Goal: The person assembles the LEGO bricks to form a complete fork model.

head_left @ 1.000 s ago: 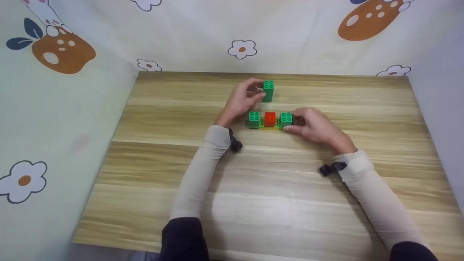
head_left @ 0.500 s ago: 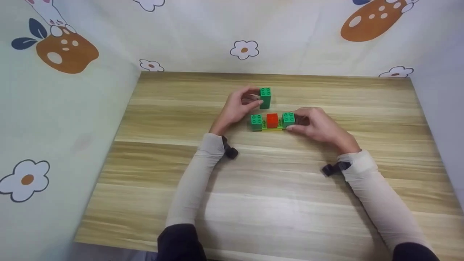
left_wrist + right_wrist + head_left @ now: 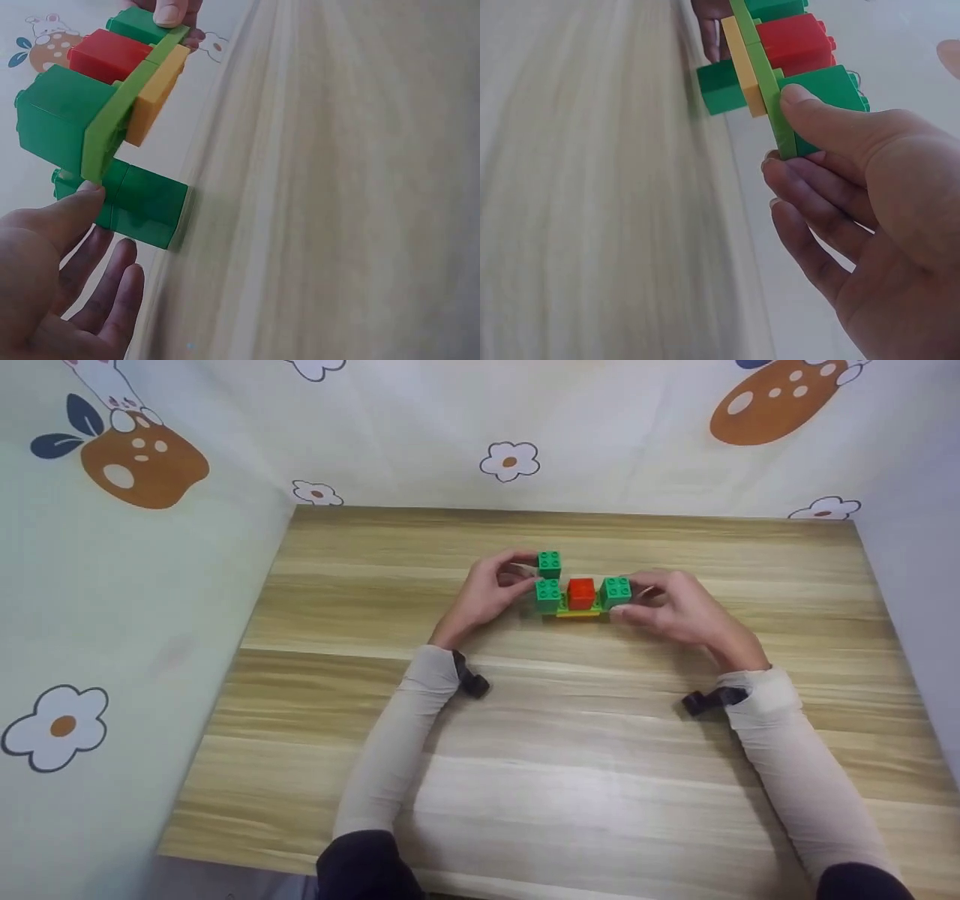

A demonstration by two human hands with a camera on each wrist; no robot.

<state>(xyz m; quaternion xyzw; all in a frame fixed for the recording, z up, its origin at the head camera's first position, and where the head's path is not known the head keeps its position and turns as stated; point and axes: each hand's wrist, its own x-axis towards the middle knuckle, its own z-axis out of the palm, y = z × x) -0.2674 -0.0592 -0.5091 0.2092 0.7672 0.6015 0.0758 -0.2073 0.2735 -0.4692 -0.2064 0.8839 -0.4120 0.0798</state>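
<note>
My right hand [image 3: 679, 607] pinches one end of a toy-brick row, thumb on the end of its light-green plate [image 3: 774, 105]. On that plate sit a green brick [image 3: 616, 592] at the right, a red brick [image 3: 580, 594] in the middle and another green brick [image 3: 547, 597] at the left. A yellow-orange brick [image 3: 159, 95] is fixed underneath, and the row is off the table. My left hand [image 3: 486, 591] holds an upright stack of green bricks [image 3: 148, 204] behind the row's left end. Its thumb tip lies right at the plate's lower edge in the left wrist view.
The wood-grain table [image 3: 525, 787] runs back to a patterned cloth wall [image 3: 420, 442], with another cloth wall [image 3: 150, 600] on the left. A small black wrist camera [image 3: 472, 684] hangs at the left cuff, and another black camera [image 3: 701, 703] at the right.
My right hand has lifted the brick row and moved it back and slightly right. My left hand has drawn the green stack toward me, and the row's left end now overlaps it.
</note>
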